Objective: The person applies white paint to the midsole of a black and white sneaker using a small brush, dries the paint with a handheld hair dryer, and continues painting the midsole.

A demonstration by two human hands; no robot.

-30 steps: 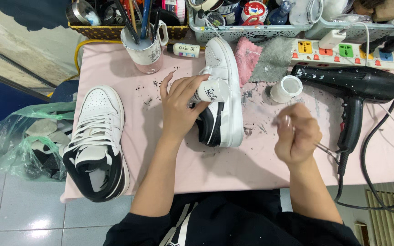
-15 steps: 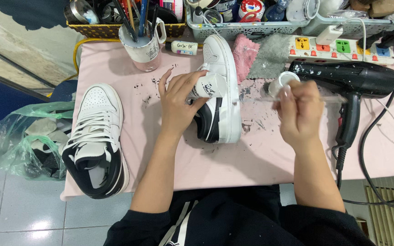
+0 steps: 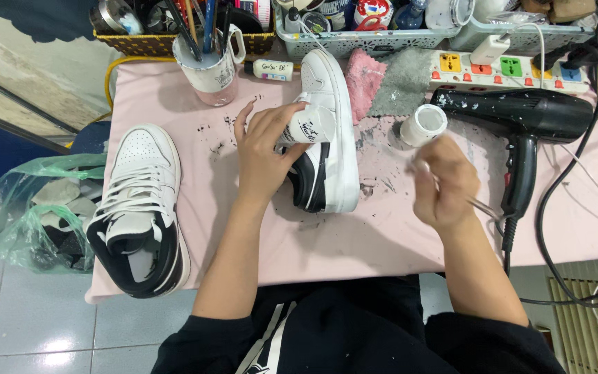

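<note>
While the left hand [image 3: 266, 154] lies spread over a black-and-white sneaker [image 3: 327, 135] tipped on its side, its fingers curl round the smooth leather upper and pin it to the pink, paint-flecked table cover [image 3: 382, 242]. Just beyond the right hand's [image 3: 444, 188] knuckles stands a small round white jar [image 3: 423, 125]. Those fingers are closed on a thin brush [image 3: 480, 206], its slender handle poking out to the right. Half a second ago that hand was up at the jar; it has since dropped back toward the body. A matte black hair dryer [image 3: 520, 118] lies right of it.
</note>
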